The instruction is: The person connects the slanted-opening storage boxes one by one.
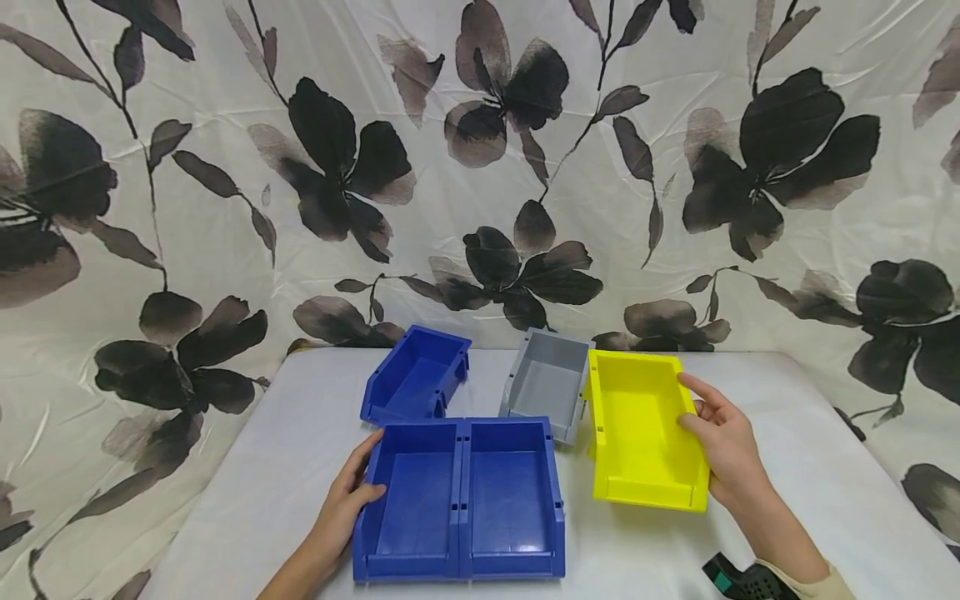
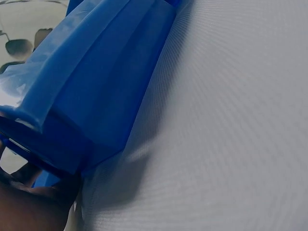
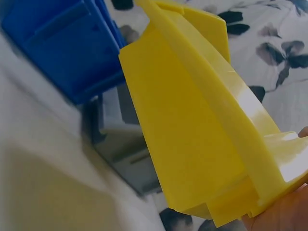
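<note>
Two blue storage bins [image 1: 417,500] stand side by side at the front of the table, their side walls meeting. My left hand [image 1: 339,508] grips the outer left wall of the left one, thumb over the rim; in the left wrist view the blue wall [image 2: 110,82] fills the upper left. My right hand [image 1: 726,442] pinches the right wall of a yellow storage bin [image 1: 642,417]. The right wrist view shows this yellow bin [image 3: 187,120] raised above the table and tilted. Its left edge lies close to a grey bin [image 1: 547,375].
Behind the pair, another blue bin [image 1: 420,371] sits turned at an angle, left of the grey bin. A white cloth covers the table [image 1: 285,467]. Floral fabric [image 1: 480,167] hangs at its back edge. A black device [image 1: 750,579] is by my right wrist.
</note>
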Demonstrator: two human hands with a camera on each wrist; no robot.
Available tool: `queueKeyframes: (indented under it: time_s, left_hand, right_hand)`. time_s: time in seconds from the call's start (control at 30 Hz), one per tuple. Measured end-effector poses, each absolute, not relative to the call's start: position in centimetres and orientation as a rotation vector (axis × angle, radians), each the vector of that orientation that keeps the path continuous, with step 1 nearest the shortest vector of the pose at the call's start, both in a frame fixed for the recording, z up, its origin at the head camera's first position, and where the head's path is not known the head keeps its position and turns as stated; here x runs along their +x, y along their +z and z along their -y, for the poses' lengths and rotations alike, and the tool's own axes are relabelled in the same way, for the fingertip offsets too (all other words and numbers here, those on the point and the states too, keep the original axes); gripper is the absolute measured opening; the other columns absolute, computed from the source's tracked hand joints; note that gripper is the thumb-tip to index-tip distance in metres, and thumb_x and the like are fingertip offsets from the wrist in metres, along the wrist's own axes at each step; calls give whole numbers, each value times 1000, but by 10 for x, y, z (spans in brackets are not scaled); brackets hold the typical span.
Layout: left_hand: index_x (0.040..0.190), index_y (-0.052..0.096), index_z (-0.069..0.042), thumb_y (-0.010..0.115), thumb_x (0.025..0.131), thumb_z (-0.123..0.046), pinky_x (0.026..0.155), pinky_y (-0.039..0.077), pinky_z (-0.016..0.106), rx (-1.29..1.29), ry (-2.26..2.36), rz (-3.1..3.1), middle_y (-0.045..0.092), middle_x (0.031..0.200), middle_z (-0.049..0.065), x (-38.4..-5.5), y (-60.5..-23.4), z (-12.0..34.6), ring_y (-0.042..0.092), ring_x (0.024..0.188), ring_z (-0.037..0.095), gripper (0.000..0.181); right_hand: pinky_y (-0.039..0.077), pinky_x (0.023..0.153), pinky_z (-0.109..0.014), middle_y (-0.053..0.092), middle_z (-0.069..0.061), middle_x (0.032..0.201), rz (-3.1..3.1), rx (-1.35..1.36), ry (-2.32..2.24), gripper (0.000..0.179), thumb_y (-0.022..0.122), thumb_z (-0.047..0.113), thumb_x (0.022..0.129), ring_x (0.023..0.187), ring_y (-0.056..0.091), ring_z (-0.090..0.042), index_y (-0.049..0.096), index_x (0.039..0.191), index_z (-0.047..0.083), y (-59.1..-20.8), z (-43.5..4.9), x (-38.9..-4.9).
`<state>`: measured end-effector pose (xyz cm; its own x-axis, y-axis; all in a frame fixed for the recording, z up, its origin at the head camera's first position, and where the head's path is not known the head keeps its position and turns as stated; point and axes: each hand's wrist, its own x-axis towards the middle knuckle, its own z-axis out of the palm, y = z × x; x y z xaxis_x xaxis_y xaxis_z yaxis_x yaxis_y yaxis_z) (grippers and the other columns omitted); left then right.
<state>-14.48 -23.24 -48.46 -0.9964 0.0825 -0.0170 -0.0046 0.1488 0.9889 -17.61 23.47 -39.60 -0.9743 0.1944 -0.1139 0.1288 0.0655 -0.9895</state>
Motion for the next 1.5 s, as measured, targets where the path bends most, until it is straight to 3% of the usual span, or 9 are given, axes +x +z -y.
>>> queueKeyframes:
  time_s: [0.9, 1.3, 1.5]
  left_hand:
    - [152, 30, -24, 52, 89, -1, 111, 12, 57, 57, 2056, -2306, 14, 159, 10, -143, -483, 229, 12, 144, 34, 70]
    - [154, 27, -22, 54, 91, -5, 111, 5, 62, -164, 1954, -2328, 8, 161, 12, -140, -462, 221, -1, 146, 37, 71]
    - [156, 22, -22, 44, 96, -4, 113, 2, 58, -186, 1962, -2257, 1, 162, 10, -139, -462, 219, -6, 146, 34, 66]
  right_hand:
    - [50, 74, -24, 46, -6, 95, 2334, -222, 2186, 61, 53, -5, 90, 87, 50, -19, 39, 148, 9, -400, -204, -159]
    - [49, 73, -23, 47, -4, 94, 2335, -228, 2203, 61, 53, -5, 90, 85, 50, -18, 39, 147, 9, -404, -208, -154]
    - [49, 73, -23, 48, -3, 94, 2343, -259, 2208, 61, 54, -5, 90, 86, 50, -17, 39, 147, 10, -408, -208, -153]
